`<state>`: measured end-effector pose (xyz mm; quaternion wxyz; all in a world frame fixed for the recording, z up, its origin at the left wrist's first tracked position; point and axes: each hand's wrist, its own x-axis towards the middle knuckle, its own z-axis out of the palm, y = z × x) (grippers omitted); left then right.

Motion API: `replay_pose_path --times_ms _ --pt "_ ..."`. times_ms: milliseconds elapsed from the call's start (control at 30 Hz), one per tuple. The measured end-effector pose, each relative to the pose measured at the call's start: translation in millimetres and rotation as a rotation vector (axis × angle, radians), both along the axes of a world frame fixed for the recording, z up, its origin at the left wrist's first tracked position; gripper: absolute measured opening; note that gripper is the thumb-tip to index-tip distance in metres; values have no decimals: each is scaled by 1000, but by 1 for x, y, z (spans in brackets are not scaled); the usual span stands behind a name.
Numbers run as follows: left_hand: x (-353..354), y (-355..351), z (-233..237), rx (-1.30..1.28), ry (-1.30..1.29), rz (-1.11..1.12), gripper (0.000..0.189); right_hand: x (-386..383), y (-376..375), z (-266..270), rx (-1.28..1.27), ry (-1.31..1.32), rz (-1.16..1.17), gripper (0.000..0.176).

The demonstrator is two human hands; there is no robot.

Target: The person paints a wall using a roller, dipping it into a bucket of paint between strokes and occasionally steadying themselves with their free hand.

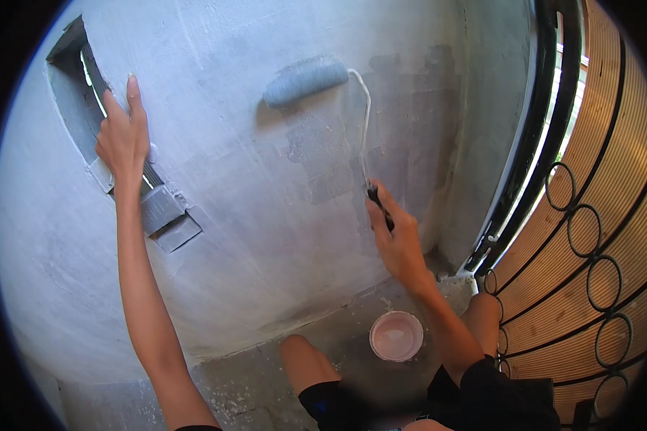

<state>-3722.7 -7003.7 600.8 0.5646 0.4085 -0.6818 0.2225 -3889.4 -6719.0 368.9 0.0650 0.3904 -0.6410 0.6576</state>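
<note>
My right hand [401, 244] is closed round the black handle of a paint roller [305, 81]. The roller's fuzzy, grey-blue sleeve rests against the wall [230, 194], and a bent white wire frame joins it to the handle. Up on the left, my left hand [124, 136] grips the edge of a tall narrow opening [75, 86] in the wall. Its thumb points upward along the wall face, while some curled fingers are hidden in the opening. Pale coating covers much of the wall; darker grey patches show right of and below the roller.
A small round bucket [396, 335] with pale pink-white contents stands on the spattered floor [244, 381] between my knees. Below the opening are grey blocks [174, 231] set in the wall. At right stands a slatted wooden gate [589, 215] with black metal rings and bars.
</note>
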Motion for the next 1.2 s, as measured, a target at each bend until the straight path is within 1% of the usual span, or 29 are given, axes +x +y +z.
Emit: replay_pose_path --times_ms 100,167,233,300,433,500,533,600,633,700,733,800,833,900,933,1000,1100,1133,1200 --pt "0 1 0 -6 6 -5 80 -2 2 4 20 -31 12 34" --pt "0 3 0 8 -3 -6 79 -2 2 -11 49 -17 -9 34" --pt "0 1 -1 -2 -2 -4 79 0 3 -37 76 -6 -29 35" --pt "0 1 0 -14 1 -1 79 2 2 -72 6 72 -80 36" --pt "-1 3 0 1 2 -3 79 20 10 -147 39 44 -95 37" --pt "-1 3 -1 1 1 1 79 36 16 -178 142 -105 -68 37" --pt "-1 4 -1 6 2 -2 79 45 20 -188 141 -105 -67 37" --pt "0 4 0 11 0 -5 79 57 25 -202 198 -230 -15 36" --pt "0 4 0 17 0 -7 80 59 26 -199 198 -231 -16 36" --pt "0 4 0 23 1 -9 80 64 28 -192 333 -400 28 34" --pt "0 3 0 17 2 -11 81 63 26 -189 333 -400 29 34" --pt "0 1 0 11 4 -13 81 53 18 -181 166 -267 -43 33" --pt "0 0 0 3 3 -20 81 46 16 -173 168 -267 -43 33" --pt "1 -1 -1 -2 4 -28 81 30 12 -145 119 -153 -88 32" --pt "1 -1 -1 -4 3 -26 81 23 10 -128 123 -154 -90 32" --pt "0 0 -1 -7 2 -25 81 11 5 -89 18 -56 -109 31" --pt "1 1 -1 -3 3 -31 80 -3 1 -38 -22 -15 -84 32" --pt "1 1 -1 -6 4 -26 81 -6 2 -20 -23 -17 -84 32" --pt "0 1 -1 -6 3 -21 81 -8 5 4 113 -98 -34 34"
